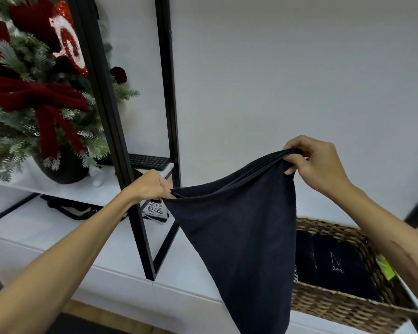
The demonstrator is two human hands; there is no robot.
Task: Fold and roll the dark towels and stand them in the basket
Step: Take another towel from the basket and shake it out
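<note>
I have both arms stretched forward and up, forearms bare. My left hand sits lower, knuckles up, its fingers curled tight and pinching a corner of the dark towel between thumb and fingertips. My right hand is raised higher and further out, wrist bent down, its fingers hooked over the bunched top edge, which runs between the two grips and sags below them.
</note>
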